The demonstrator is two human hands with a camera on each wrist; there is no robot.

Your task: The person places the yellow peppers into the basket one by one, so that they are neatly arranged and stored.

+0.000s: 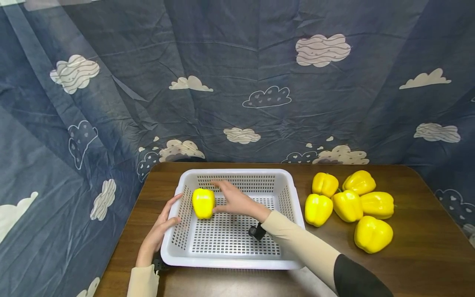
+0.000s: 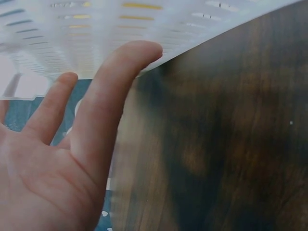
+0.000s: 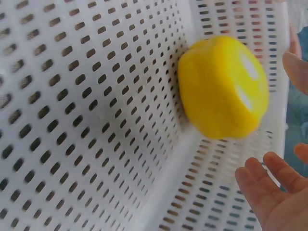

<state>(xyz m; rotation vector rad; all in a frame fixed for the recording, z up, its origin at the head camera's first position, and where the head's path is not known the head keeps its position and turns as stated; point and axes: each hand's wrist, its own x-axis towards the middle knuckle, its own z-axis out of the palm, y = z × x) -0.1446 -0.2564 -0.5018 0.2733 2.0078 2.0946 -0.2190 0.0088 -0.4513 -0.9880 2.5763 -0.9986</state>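
Note:
A white perforated plastic basket (image 1: 233, 262) stands on the table. Inside it, near the left wall, lies one yellow bell pepper (image 1: 203, 203), also seen in the right wrist view as a glossy yellow pepper (image 3: 224, 86) against the basket floor. My right hand (image 1: 235, 200) reaches over the basket just right of this pepper, fingers spread and apart from it. My left hand (image 1: 160, 229) rests on the basket's left rim with its fingers extended. In the left wrist view the thumb (image 2: 108, 101) lies against the slotted outer wall.
Several more yellow bell peppers (image 1: 347, 205) lie grouped on the wooden table (image 1: 419, 231) to the right of the basket. Behind the table hangs a dark blue curtain (image 1: 222, 111) with cloud prints.

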